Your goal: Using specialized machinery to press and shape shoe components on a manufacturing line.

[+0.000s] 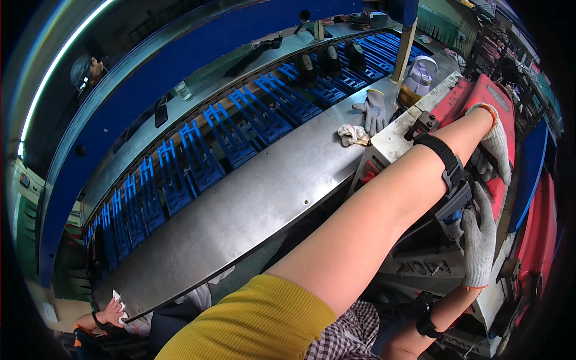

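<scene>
My left hand (495, 146), in a grey knit glove, reaches far across to the right and curls over the edge of a red machine cover (493, 99). A black strap with a device (450, 171) wraps that forearm. My right hand (480, 237), also gloved, comes up from the lower right with its fingers straight, touching the lower edge of the same red cover. It holds nothing. The machine's grey metal body (393, 135) sits under and left of the cover.
A long steel bench (252, 210) runs beside a conveyor of blue fixtures (228, 135) carrying dark shoes (329, 60). A spare grey glove (373, 111), a crumpled rag (353, 135) and a lidded jug (418, 78) lie near the machine. Another person's hand (111, 312) rests at the bench's lower left.
</scene>
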`<act>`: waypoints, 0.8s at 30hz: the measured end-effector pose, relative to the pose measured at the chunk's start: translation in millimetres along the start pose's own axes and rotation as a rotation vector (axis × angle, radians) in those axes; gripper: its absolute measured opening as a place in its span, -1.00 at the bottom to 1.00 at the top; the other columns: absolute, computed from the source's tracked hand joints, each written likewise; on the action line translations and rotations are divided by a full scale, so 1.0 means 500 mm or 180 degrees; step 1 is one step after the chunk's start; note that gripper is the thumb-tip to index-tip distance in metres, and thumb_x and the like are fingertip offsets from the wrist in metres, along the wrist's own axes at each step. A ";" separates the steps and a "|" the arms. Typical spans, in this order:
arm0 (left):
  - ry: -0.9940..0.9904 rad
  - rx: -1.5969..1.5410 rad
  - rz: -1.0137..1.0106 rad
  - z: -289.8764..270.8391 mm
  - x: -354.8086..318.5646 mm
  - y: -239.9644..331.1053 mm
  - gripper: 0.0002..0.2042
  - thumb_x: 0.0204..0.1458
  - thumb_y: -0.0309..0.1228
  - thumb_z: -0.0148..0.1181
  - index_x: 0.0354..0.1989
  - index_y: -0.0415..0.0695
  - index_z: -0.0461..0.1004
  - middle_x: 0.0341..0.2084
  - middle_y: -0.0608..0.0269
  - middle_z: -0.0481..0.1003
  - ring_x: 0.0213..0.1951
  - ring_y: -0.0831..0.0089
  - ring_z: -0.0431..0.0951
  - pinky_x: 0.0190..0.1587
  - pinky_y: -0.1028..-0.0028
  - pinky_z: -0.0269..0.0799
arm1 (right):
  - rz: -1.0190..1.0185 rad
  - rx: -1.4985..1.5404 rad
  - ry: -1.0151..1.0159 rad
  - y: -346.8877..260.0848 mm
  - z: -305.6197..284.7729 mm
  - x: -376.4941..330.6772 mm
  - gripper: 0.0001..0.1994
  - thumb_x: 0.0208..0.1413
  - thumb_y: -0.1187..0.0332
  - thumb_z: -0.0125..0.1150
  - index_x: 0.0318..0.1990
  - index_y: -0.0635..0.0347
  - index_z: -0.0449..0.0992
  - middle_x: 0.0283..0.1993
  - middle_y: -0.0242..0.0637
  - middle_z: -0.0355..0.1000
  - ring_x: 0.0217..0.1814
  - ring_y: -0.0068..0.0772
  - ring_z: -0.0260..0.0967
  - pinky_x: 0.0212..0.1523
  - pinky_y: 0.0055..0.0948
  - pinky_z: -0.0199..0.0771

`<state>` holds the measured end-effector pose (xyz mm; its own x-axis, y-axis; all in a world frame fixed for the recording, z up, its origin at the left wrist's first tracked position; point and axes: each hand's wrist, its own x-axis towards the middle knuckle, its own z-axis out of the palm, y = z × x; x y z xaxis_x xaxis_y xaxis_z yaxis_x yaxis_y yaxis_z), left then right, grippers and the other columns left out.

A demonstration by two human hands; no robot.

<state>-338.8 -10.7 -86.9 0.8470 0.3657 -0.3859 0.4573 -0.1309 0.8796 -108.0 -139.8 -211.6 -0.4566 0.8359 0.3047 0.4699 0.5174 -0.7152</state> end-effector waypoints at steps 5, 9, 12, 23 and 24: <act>0.0309 0.0017 -0.0001 0.010 0.021 -0.014 -0.53 0.10 0.20 0.48 -0.21 0.02 0.68 -0.30 0.40 0.71 -0.32 0.52 0.65 -0.20 0.44 0.54 | -0.0029 -0.0123 -0.0004 -0.002 -0.003 0.001 -0.44 0.32 0.50 0.10 0.49 0.32 0.37 0.43 -0.01 0.46 0.47 -0.19 0.40 0.53 -0.26 0.25; 0.0328 0.0123 -0.0036 0.000 0.026 -0.015 -0.53 0.10 0.19 0.48 -0.19 0.00 0.69 -0.29 0.38 0.71 -0.32 0.50 0.66 -0.18 0.43 0.56 | -0.0027 -0.0171 0.0025 -0.002 -0.001 0.001 -0.44 0.32 0.49 0.11 0.48 0.32 0.37 0.43 0.00 0.47 0.47 -0.17 0.40 0.53 -0.25 0.25; 0.0284 0.0106 -0.0099 -0.009 0.019 -0.017 -0.53 0.10 0.19 0.48 -0.20 0.00 0.69 -0.29 0.38 0.71 -0.32 0.50 0.66 -0.19 0.43 0.56 | 0.0024 -0.0063 0.0052 0.000 0.001 0.000 -0.44 0.32 0.49 0.11 0.48 0.32 0.37 0.43 0.01 0.47 0.47 -0.17 0.40 0.53 -0.25 0.25; 0.0295 0.0077 -0.0179 -0.011 0.020 -0.019 -0.54 0.09 0.17 0.50 -0.21 0.00 0.69 -0.31 0.39 0.71 -0.33 0.51 0.66 -0.20 0.44 0.56 | 0.0023 -0.0011 0.0026 0.006 -0.002 0.001 -0.45 0.33 0.48 0.12 0.48 0.32 0.38 0.43 -0.01 0.47 0.47 -0.18 0.40 0.52 -0.26 0.26; 0.0303 0.0078 -0.0183 -0.011 0.021 -0.018 -0.54 0.09 0.17 0.50 -0.21 0.00 0.69 -0.31 0.39 0.71 -0.33 0.51 0.66 -0.20 0.44 0.56 | 0.0049 0.0031 0.0016 0.007 -0.002 0.000 -0.45 0.33 0.48 0.11 0.48 0.32 0.37 0.43 -0.01 0.47 0.47 -0.18 0.40 0.52 -0.26 0.26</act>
<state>-335.6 -0.7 -97.3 0.7901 0.4591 -0.4062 0.5118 -0.1293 0.8493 -105.7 -137.6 -213.5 -0.4457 0.8446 0.2967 0.4695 0.5027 -0.7259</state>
